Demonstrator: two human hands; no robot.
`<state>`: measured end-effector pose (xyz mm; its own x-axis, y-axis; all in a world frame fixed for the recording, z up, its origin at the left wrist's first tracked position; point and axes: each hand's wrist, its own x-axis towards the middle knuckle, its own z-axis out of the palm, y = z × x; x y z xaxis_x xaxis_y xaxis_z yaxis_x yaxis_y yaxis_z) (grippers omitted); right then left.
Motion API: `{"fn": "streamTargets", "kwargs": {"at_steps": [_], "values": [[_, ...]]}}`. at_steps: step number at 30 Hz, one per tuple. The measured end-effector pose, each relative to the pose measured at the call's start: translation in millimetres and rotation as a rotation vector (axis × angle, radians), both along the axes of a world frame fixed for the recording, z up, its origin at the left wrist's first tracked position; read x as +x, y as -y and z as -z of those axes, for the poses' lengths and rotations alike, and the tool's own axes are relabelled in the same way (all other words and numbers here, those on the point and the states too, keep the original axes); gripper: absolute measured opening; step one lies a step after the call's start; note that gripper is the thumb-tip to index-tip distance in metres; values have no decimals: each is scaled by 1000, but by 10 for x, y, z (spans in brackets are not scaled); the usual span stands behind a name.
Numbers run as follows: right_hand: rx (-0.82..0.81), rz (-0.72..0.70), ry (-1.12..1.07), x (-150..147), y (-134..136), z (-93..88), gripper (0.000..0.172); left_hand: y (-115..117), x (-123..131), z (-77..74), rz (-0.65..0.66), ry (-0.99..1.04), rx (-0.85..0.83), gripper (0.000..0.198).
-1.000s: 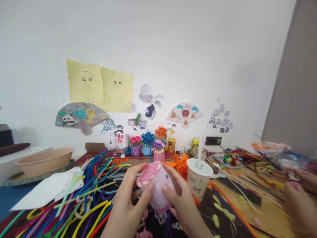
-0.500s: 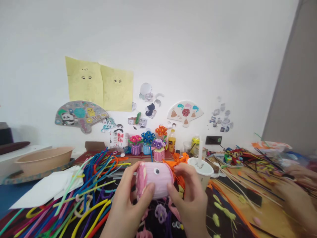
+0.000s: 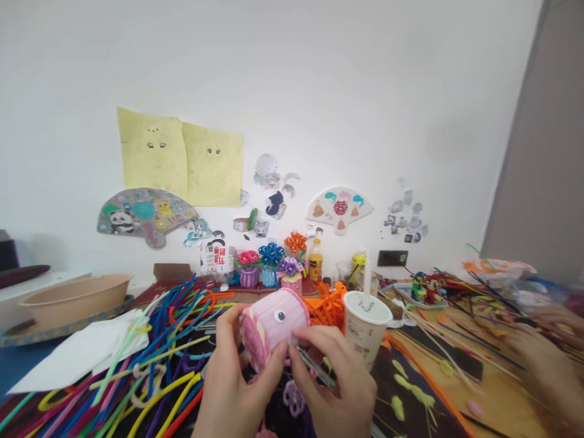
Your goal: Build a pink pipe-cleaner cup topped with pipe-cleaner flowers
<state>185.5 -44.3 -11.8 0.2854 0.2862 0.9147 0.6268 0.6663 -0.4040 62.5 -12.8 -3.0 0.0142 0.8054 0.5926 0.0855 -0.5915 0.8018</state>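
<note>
I hold a pink pipe-cleaner cylinder (image 3: 274, 322) on its side above the table, its spiral end facing left and a googly eye on its side. My left hand (image 3: 237, 380) is wrapped round the spiral end. My right hand (image 3: 331, 380) pinches at the lower right edge of the cylinder, where a thin dark stem (image 3: 314, 368) runs under the fingers. A paper cup with a white straw (image 3: 366, 325) stands just right of my hands.
Coloured pipe cleaners (image 3: 150, 359) lie heaped at the left, with white paper (image 3: 77, 356) and a tan bowl (image 3: 73, 298). Small flower pots (image 3: 271, 271) and bottles line the wall. Another person's hands (image 3: 547, 359) work at the right among sticks and stems.
The cylinder has turned from spiral end up to lying sideways with the eye showing. My right hand slid from its side down to its lower edge.
</note>
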Motion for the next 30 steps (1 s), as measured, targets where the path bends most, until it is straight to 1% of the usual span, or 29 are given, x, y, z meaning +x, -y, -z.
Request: {"fn": "streamTargets", "kwargs": {"at_steps": [4,7,9,11,15,18,24,30], "values": [[101,105,9,-41,-16,20,20,-14,13,15,-58,-53,50,49],[248,205,-11,-88,-55,39,14,1,51,6,-135,-33,76,51],[288,249,-12,-105,-81,58,11,8,72,5,-168,-2,82,53],[247,262,3,-102,-98,82,8,7,81,13,-178,11,90,53],[150,218,47,-60,-103,129,10,-16,74,38,-203,-18,115,56],[105,216,114,-41,-90,147,11,-27,74,48,-220,-35,122,57],[115,314,179,-61,-73,158,16,-22,83,69,-268,-49,149,58],[84,308,175,-56,-81,181,17,-23,88,82,-254,-59,133,58]]}}
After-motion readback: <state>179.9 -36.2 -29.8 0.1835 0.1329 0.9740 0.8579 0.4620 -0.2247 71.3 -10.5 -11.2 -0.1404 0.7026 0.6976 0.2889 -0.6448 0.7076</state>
